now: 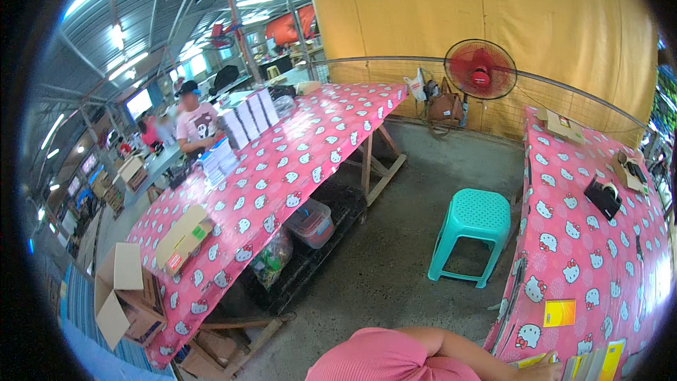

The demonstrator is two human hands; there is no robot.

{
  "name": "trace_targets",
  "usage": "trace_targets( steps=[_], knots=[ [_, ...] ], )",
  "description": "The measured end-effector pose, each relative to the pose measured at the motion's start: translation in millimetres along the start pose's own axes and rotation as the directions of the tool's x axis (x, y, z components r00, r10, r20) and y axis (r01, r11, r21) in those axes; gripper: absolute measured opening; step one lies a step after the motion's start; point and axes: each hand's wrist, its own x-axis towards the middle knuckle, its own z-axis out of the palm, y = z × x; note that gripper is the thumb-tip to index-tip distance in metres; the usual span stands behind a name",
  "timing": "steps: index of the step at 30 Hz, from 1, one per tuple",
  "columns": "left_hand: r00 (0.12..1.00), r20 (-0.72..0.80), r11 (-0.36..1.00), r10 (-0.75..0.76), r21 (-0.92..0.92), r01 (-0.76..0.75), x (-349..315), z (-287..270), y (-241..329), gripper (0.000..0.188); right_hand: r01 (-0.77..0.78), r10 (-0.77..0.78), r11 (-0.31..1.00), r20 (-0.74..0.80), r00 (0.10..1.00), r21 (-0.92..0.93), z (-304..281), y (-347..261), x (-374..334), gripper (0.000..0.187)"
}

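My left hand [541, 370] reaches to the right along the lower edge, over the near side of the right table. Its fingers are closed on a yellow notepad [525, 362], partly hidden by the hand and cut off by the frame. Right beside it, a row of yellow-covered notepads [596, 363] stands on edge. A single yellow spiral notepad [559, 313] lies flat a little farther up the table. My right hand is out of view.
A pink patterned cloth covers the right table [564, 197], which holds a black tape dispenser [604, 197] and cardboard boxes [562, 127]. A turquoise stool [471, 236] stands left of it. Across the floor, a long pink table [282, 162] carries paper stacks [250, 118]; a person [197, 123] works behind it.
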Motion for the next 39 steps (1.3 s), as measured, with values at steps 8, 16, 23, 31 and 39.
trace_targets(
  steps=[8,16,23,31,39],
  knots=[
    [0.994,0.055,0.993,-0.091,-0.068,0.095,-11,-2,-4,0.021,0.381,-0.369,0.852,0.104,0.923,-0.36,3,-15,6,0.031],
    [0.989,0.067,0.991,-0.133,-0.003,0.134,-8,16,-7,0.026,0.245,-0.215,0.901,0.124,0.969,-0.357,-2,-10,1,0.023],
    [0.972,0.143,0.982,-0.186,-0.011,0.189,-11,7,-8,0.03,0.293,-0.239,0.844,0.174,0.955,-0.449,-3,-37,1,0.02],
    [0.992,0.075,0.969,-0.102,-0.216,0.116,8,16,4,0.016,0.254,-0.278,0.913,-0.03,0.96,-0.318,-3,11,-5,0.014],
    [0.98,0.094,0.923,-0.174,-0.33,0.196,7,-1,-15,0.027,0.196,-0.207,0.923,0.001,0.978,-0.333,-5,-22,14,0.014]
  ],
)
